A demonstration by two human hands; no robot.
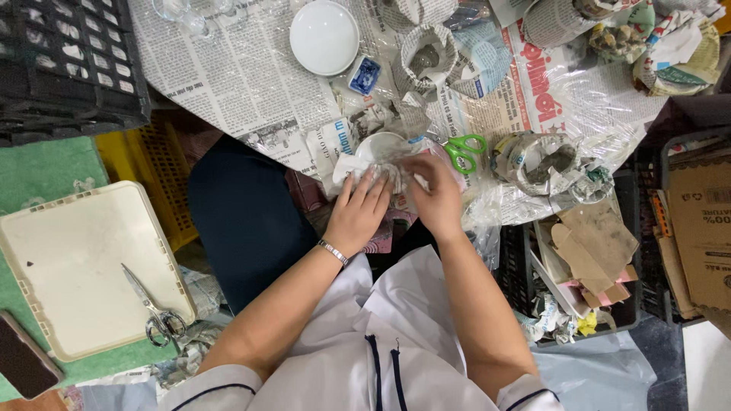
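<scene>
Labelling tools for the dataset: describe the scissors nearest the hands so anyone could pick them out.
Start at the newspaper-covered table under clear plastic. At its near edge, just right of the right hand, lie the green-handled scissors, beside a paper-wrapped bowl. The other scissors are bare metal and sit on the cream tray lid, far left.

Green scissors (463,150) just R of hands, white plate (324,36) beyond.
</scene>
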